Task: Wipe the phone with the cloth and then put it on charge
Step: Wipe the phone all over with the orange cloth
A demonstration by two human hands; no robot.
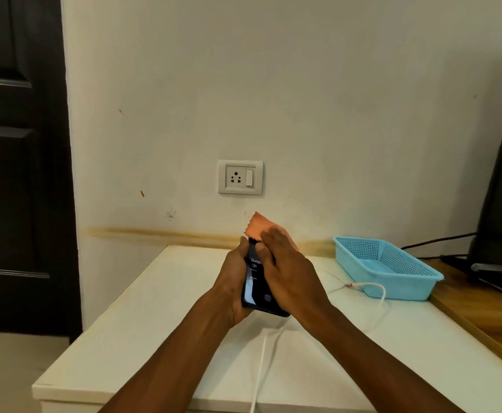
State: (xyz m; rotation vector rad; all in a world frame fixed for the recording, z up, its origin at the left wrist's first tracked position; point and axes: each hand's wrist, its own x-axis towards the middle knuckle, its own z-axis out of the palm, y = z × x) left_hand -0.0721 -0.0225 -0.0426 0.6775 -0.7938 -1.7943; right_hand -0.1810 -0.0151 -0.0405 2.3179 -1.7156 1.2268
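Observation:
A black phone [257, 289] with its screen lit stands nearly upright above the white table [142, 317]. My left hand [233, 281] grips it from the left side and behind. My right hand [288, 269] lies over the right part of the screen and presses an orange cloth [260, 225] against the phone's top. One corner of the cloth sticks up past my fingers. A white charging cable [378, 289] lies on the table; its plug end rests to the right of my hands, and another stretch runs toward the front edge under my arms.
A wall socket with a switch [240, 177] sits above the table. A light blue plastic basket [386, 266] stands at the back right. Beside it is a wooden desk [482, 311] with a dark monitor stand and cables. A dark door [17, 162] is at left.

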